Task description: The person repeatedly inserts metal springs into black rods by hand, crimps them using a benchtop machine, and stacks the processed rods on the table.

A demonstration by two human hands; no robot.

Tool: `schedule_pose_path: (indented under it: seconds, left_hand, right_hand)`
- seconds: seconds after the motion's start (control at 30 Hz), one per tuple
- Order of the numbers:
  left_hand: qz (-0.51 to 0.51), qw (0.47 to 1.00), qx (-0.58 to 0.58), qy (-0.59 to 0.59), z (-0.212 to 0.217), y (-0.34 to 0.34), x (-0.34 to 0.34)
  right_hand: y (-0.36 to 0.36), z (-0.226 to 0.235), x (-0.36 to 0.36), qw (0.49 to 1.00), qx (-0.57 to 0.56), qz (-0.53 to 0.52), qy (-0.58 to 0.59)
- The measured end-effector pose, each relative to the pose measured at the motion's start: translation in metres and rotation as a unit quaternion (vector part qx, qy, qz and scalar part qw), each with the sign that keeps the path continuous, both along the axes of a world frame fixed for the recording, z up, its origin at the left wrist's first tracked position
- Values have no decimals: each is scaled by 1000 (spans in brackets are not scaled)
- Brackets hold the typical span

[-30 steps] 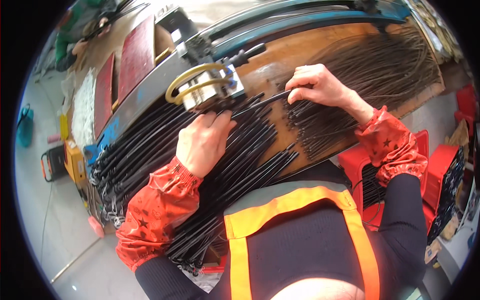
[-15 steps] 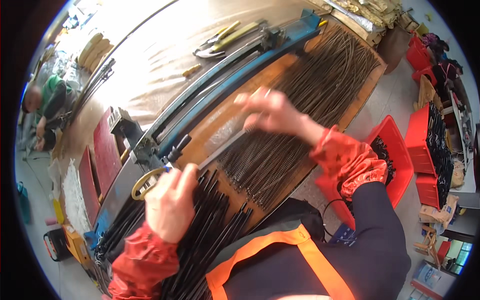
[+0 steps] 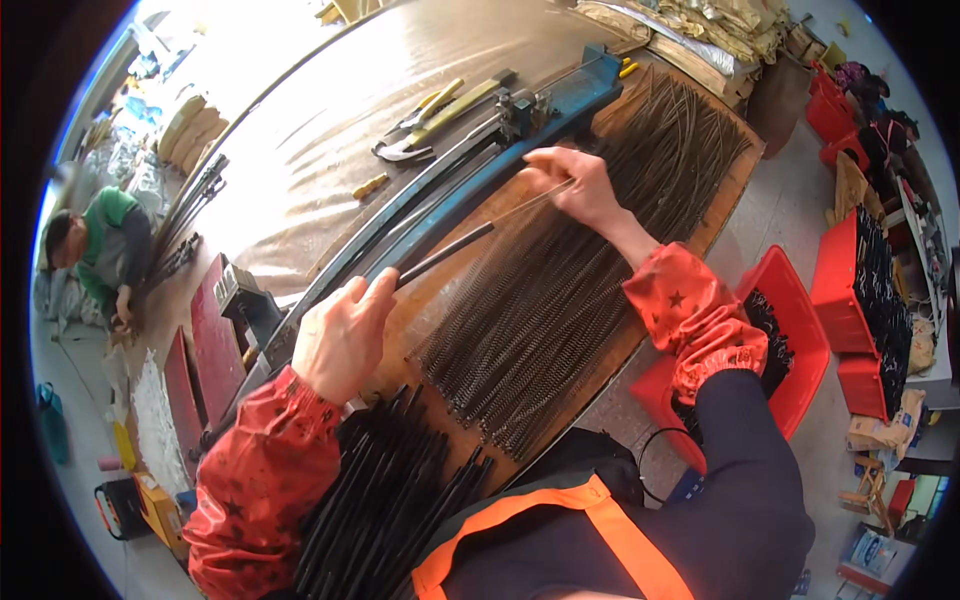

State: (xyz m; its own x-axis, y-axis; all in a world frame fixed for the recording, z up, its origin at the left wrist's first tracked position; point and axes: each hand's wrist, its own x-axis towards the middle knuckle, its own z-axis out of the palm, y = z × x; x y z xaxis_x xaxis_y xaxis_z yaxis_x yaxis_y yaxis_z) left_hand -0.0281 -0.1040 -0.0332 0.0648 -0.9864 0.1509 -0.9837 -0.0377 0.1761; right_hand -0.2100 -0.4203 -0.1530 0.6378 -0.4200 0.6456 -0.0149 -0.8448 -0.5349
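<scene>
My left hand (image 3: 345,335) is closed around a black tube (image 3: 447,254), which slants up to the right past my fingers. From the tube's far end a thin, light strand (image 3: 535,202) runs to my right hand (image 3: 585,190), whose fingers are pinched on it. Whether the strand is a wire or a spring, I cannot make out. Beneath my right hand lies a wide layer of long thin coil springs (image 3: 550,320) on a brown board. Closer to me, below my left hand, is a pile of black tubes (image 3: 390,480).
A long blue metal rail (image 3: 455,190) crosses the table beyond my hands. Pliers (image 3: 405,150) lie behind it. On the right stand red bins (image 3: 800,330) of dark parts. Another person (image 3: 105,245) is bent over at the far left.
My left hand has risen and now has a black tube in it. My right hand has moved right and slightly up. A yellow ring beside my left hand no longer shows.
</scene>
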Motion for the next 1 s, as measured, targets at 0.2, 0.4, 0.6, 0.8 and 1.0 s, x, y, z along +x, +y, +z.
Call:
schedule_pose_path:
  seconds: [0.2,0.4,0.6,0.8,1.0]
  left_hand:
    - [40,999,-8,-17,2,12,3]
    - [46,998,-36,-13,8,47,13]
    - [75,996,-24,-38,18,77,18]
    - [102,992,-43,-57,23,98,22]
    - [110,988,-57,-91,29,110,33]
  right_hand:
    - [12,11,20,997,-69,-24,31]
    - [119,42,44,970,-14,228,-81]
    - [140,39,41,965,-46,244,-83]
    - [150,36,50,981,8,185,-61]
    - [148,42,63,983,-49,157,-85]
